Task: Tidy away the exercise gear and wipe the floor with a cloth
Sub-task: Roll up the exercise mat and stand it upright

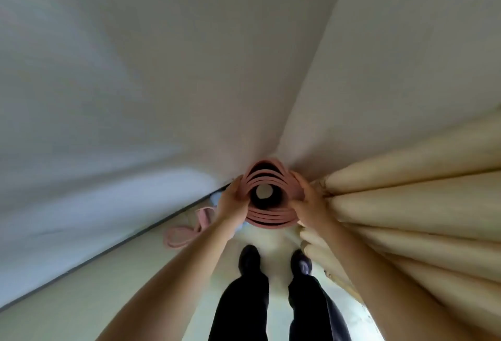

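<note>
Mat point(268, 218), pink foam, loosely rolled, upright on end at frame centre in the corner between plain white wall point(162, 69) and cream pleated curtain point(406, 205); your left hand point(234, 202) and right hand point(309, 201) clasp opposite sides, likely to hold it coiled and upright.

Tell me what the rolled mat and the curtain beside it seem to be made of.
Rolled mat: likely foam or rubber, matte pink outside, dark inside; its thick layers hold a spiral. Curtain: probably woven cloth, matte cream, hanging in soft rounded folds.
</note>
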`<state>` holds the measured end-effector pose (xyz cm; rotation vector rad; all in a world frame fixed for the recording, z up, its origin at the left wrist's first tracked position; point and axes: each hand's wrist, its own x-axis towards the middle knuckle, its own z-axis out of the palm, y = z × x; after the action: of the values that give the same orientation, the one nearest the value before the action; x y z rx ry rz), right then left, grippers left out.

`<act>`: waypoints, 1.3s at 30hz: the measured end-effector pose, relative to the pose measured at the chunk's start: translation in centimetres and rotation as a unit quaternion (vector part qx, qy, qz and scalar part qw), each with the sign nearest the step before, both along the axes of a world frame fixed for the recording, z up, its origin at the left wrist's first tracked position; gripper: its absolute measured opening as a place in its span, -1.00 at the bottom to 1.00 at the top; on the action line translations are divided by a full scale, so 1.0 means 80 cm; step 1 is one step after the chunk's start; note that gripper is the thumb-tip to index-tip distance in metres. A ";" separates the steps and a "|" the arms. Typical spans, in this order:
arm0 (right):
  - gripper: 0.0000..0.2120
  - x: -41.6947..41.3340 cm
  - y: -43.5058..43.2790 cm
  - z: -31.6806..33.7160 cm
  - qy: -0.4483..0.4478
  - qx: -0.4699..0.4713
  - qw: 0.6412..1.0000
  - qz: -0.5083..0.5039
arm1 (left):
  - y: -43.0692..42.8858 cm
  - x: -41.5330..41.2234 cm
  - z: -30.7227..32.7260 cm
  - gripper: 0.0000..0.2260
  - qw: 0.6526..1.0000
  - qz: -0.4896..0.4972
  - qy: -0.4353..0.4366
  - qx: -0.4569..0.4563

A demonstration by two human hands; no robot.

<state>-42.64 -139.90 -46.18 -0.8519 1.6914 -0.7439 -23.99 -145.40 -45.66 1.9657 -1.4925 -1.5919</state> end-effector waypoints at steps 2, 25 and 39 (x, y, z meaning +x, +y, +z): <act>-0.21 -0.009 -0.014 -0.044 -0.004 0.009 1.000 -0.018 | -0.017 -0.014 -0.037 -0.75 1.000 -0.010 0.001 0.001; -0.70 -0.062 -0.091 -0.113 0.035 -0.019 0.999 -0.005 | -0.051 -0.046 -0.097 -0.60 0.994 0.088 -0.038 -0.057; -0.47 0.060 -0.132 0.281 0.177 -0.466 0.849 0.178 | 0.044 0.095 0.321 -0.55 0.766 0.066 -0.397 -0.501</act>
<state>-37.87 -150.49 -23.72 -2.0229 1.3474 -1.2149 -16.38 -141.87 -20.01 1.9274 -1.7849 0.3038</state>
